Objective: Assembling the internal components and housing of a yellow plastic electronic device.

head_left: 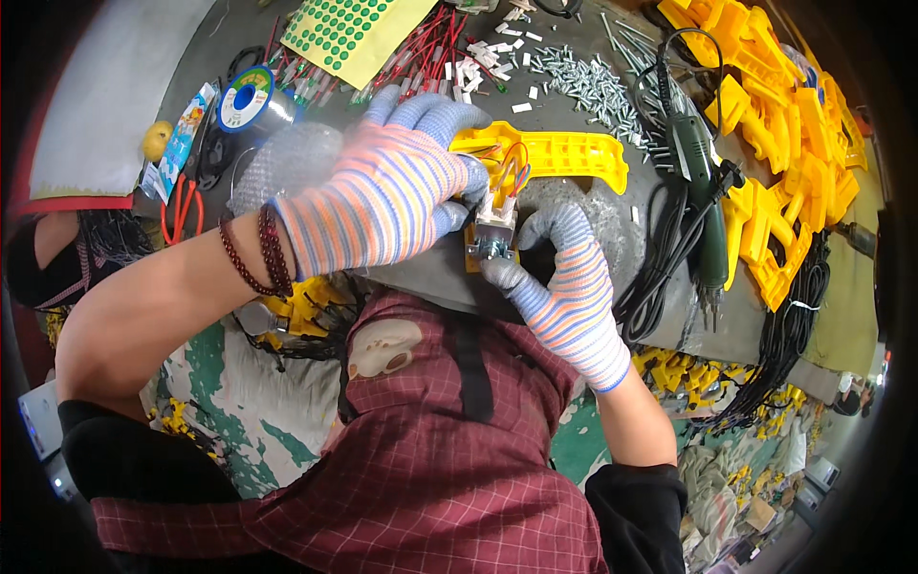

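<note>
One yellow plastic housing (574, 155) with one wired component (494, 235) at mid near edge of table (426, 277); left hand (382, 187) curled closed on its left end, right hand (569, 287) half-open, thumb and forefinger at component, grip unclear. Around: one solder spool (247, 99) leftward, one green corded tool (708, 206) rightward, one green-dotted sheet (354, 33) at far edge. Screws (593, 91) and heaped yellow parts (798, 115), right edge, uncountable.

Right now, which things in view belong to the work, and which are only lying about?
Probably part of the work:
yellow shell
coloured wires
small metal part
loose screws

Probably only lying about:
fruit-like yellow thing
blue packet
</note>
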Demonstrator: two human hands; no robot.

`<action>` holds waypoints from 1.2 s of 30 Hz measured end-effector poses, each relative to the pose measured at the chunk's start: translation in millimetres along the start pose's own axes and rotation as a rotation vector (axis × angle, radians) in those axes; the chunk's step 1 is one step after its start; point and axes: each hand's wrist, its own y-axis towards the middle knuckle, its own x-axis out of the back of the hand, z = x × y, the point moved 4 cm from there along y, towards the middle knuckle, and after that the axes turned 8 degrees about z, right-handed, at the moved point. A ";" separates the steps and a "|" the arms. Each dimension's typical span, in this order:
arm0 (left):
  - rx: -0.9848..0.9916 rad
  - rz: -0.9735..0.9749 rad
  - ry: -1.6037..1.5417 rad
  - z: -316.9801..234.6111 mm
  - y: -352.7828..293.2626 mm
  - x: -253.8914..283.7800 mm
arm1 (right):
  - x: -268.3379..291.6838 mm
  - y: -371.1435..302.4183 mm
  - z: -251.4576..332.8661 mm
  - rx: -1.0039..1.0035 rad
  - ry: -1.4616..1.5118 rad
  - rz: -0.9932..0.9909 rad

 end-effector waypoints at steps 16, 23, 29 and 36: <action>-0.059 -0.290 0.018 -29.8 -111.7 -21.9 | 9.2 7.2 8.1 0.010 -0.028 0.129; 0.009 -0.578 -0.052 -36.9 -46.2 -29.0 | 9.8 3.9 14.4 0.034 -0.205 0.128; 0.018 -0.692 -0.327 -40.2 -38.8 -54.1 | 11.9 0.0 0.0 -0.393 0.337 0.083; -0.008 -0.774 -0.514 -40.1 -40.7 -65.9 | 25.3 -1.3 -7.1 -0.474 0.307 0.108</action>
